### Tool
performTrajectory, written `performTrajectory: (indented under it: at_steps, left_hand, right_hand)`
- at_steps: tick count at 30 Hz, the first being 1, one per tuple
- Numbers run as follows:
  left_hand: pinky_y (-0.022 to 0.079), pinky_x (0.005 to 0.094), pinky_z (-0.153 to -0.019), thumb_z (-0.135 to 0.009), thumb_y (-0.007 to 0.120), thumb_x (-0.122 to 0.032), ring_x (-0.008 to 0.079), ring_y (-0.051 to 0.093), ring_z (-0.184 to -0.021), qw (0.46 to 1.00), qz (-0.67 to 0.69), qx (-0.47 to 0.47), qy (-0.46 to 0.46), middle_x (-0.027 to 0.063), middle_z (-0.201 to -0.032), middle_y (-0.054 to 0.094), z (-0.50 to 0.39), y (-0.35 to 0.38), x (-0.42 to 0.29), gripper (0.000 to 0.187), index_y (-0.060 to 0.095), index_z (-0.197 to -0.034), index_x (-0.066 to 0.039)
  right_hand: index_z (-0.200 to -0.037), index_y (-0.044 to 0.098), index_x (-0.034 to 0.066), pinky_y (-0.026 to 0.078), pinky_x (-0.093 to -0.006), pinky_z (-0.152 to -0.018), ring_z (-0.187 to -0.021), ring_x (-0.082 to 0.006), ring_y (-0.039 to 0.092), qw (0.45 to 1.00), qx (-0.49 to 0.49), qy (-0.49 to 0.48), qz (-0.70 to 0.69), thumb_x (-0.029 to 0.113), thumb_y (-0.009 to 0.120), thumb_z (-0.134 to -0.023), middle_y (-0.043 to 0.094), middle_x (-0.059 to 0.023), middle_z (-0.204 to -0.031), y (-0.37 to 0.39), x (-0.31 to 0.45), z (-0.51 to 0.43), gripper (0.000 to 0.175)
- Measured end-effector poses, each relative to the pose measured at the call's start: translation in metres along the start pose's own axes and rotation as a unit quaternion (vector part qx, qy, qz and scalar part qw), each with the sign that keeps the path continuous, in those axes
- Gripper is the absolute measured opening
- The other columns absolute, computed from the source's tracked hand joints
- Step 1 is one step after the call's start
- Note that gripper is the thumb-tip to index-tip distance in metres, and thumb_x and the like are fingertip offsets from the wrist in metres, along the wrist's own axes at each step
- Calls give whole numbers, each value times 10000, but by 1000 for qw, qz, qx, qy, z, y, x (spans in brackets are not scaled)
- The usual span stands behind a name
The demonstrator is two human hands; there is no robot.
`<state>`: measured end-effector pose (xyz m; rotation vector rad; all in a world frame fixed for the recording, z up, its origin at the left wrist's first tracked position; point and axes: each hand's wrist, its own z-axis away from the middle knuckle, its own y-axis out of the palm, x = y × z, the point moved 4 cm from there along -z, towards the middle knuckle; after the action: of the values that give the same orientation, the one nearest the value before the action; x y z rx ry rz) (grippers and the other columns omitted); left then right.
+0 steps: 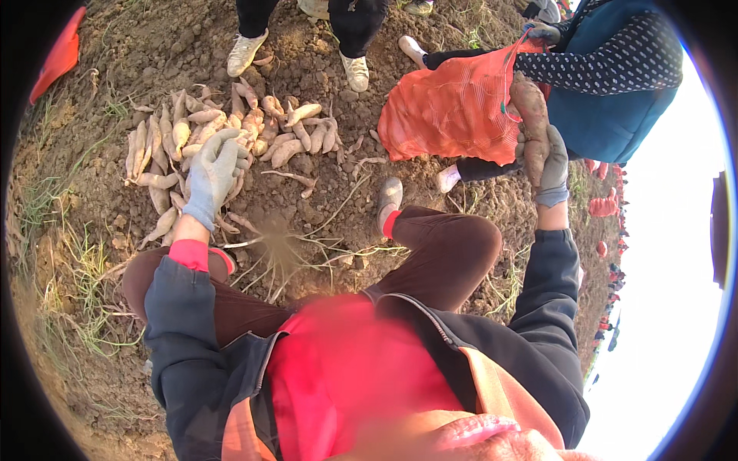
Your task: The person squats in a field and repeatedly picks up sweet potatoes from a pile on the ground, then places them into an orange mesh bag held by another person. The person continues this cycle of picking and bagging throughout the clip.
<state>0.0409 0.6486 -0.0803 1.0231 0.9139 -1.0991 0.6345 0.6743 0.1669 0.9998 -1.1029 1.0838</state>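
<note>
My right hand [554, 167], in a grey work glove, grips a large, long sweet potato [531, 118] at its lower end. The sweet potato is held lengthwise beside the mouth of an orange-red mesh sack [452, 106], which bulges with contents. My left hand [213, 173], gloved too, reaches over a pile of sweet potatoes [282, 129] on the soil. Its fingers are loosely bent and apart, and nothing shows between them. Whether its fingertips touch the pile cannot be told.
A person in a dotted sleeve [605, 57] holds the sack's rim with a gloved hand [542, 33]. Another person's shoes [247, 53] stand behind the pile. Dry vines [346, 253] cross the clumpy soil [323, 193]. A red sack-like thing [57, 57] lies far left.
</note>
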Motion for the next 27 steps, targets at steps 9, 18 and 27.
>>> performTrajectory:
  at_steps: [9, 18, 27]
  left_hand:
    - [494, 214, -636, -1110, 580, -203, 76, 645, -760, 1000, -7, 2, -18, 40, -940, 725, -4, 12, 8, 312, 655, -1359, -30]
    - [518, 248, -680, -1104, 590, -228, 99, 671, -801, 996, -85, 19, -29, 35, -985, 727, -12, 19, 9, 330, 660, -1375, -54]
    - [518, 261, -663, -1090, 600, -225, 106, 671, -780, 992, -125, 16, 0, 38, -956, 724, -16, 21, 18, 340, 667, -1352, -20]
  right_hand:
    - [-1353, 671, -109, 571, -316, -889, -1057, -220, 726, 906, -151, -33, 393, 258, 764, -1004, 757, -137, -1202, -132, 49, -120, 515]
    - [-1343, 700, -64, 569, -296, -794, -931, -171, 704, 938, -153, -31, 308, 295, 805, -972, 747, -80, -1106, -105, 31, -205, 527]
    - [-1419, 679, -34, 529, -331, -1018, -1172, -223, 705, 817, -105, -113, 556, 465, 832, -930, 761, -151, -1280, -80, 24, -239, 714]
